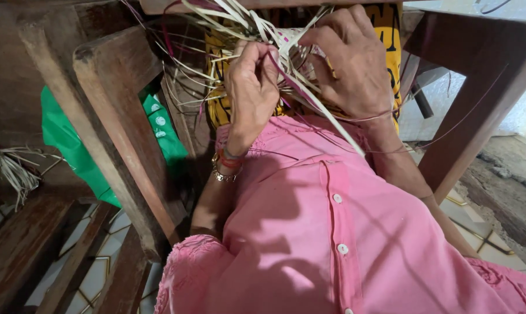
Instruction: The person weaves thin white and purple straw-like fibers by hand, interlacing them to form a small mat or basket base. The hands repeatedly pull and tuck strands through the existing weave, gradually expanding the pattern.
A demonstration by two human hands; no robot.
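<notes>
Weaving of pale straw strips (pixel 286 43) sits at twelve o'clock between both hands. Left hand (pixel 252 75) pinches one long strip (pixel 327 119) running toward five o'clock; right hand (pixel 350 61), nearer, clasps the woven part.

The woven strips (pixel 274 40) run off the top edge, partly hidden behind both hands.

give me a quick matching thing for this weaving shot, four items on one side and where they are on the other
Things:
1. left hand
2. right hand
3. green plastic bag
4. white round shirt button

Places:
a. behind the slanted wooden chair leg
b. on the pink shirt placket
c. pinching a pale straw strip
d. over the woven straw piece, by yellow cloth

Pairs: 1-c, 2-d, 3-a, 4-b
</notes>
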